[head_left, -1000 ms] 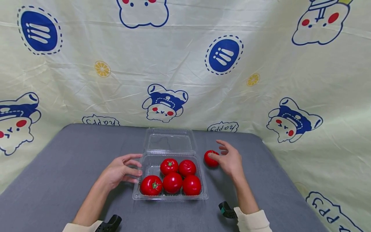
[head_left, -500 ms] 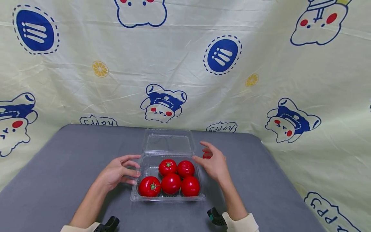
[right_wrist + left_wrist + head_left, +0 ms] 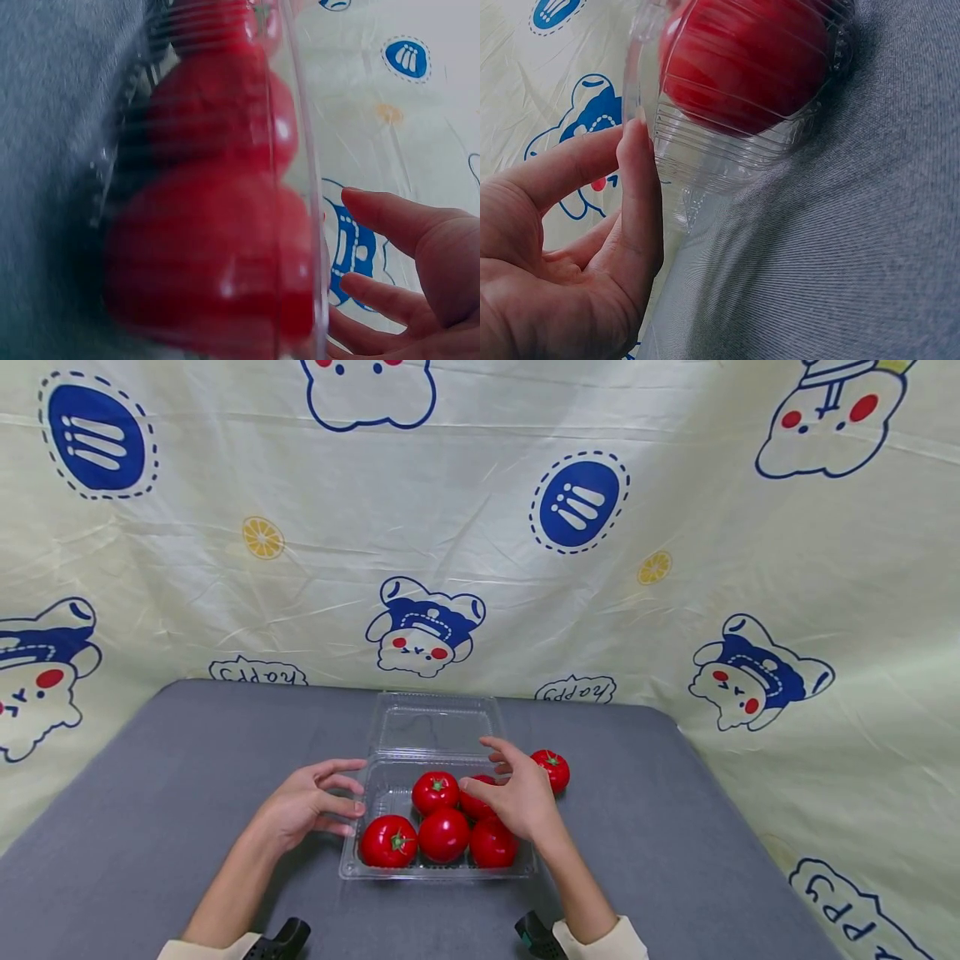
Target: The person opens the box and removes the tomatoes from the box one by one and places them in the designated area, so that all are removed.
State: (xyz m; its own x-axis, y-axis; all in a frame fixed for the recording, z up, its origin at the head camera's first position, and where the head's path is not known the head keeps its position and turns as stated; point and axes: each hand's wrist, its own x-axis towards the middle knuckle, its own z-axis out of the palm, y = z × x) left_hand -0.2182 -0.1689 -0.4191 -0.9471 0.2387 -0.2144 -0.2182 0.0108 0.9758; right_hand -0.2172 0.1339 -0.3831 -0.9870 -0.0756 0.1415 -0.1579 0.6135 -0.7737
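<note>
A clear plastic clamshell box [image 3: 438,871] lies with its lid [image 3: 438,722] folded back, several red tomatoes inside. My left hand [image 3: 311,806] touches the box's left rim with spread fingers; in the left wrist view, its thumb tip [image 3: 636,135] meets the rim beside a tomato [image 3: 742,64]. My right hand [image 3: 521,793] is over the box's right side, thumb and fingers apart around the back right tomato [image 3: 474,802], partly hidden. The right wrist view has that hand [image 3: 420,277] spread above the rim. Outside the box, another tomato [image 3: 553,768] sits behind the right hand.
Grey cloth covers the table [image 3: 225,752]. A pale printed curtain [image 3: 480,627] hangs behind it and along the right side. Both wrists carry black straps.
My right hand has moved left, from the tomato outside the box to the back right tomato inside. The outside tomato's green stem now shows. My left hand stays at the rim.
</note>
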